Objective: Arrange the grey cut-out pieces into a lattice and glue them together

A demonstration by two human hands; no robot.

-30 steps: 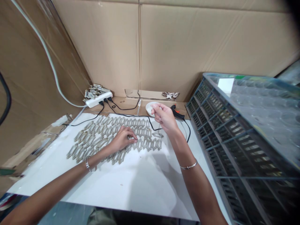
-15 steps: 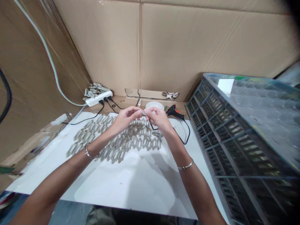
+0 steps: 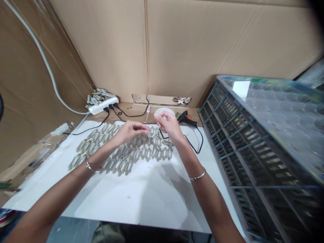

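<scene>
My left hand [image 3: 133, 131] is pinched closed above the far rows of flat, elongated frame-like pieces [image 3: 122, 166]; a small pale bit shows at its fingertips, too small to name. To its right, my right hand [image 3: 167, 124] is closed, thumb against fingers, in front of a round white dish [image 3: 162, 110] that it partly covers. What lies in its fingers, if anything, is hidden. The pieces lie in several rows on the white tabletop [image 3: 113, 199]. A black glue gun [image 3: 187, 119] with an orange part rests just right of my right hand.
At the back left stands a white power strip [image 3: 103, 105] with black plugs, beside a pile of thin pieces [image 3: 98, 96]. A grey plastic crate [image 3: 227, 135] fills the right side. Cardboard walls [image 3: 182, 50] enclose the back and left. Small shell-like decorations [image 3: 181, 100] sit at the back.
My hands, whose fingertips met half a second ago, are now apart. The left has moved left and down; the right stays near the dish. The view has shifted slightly.
</scene>
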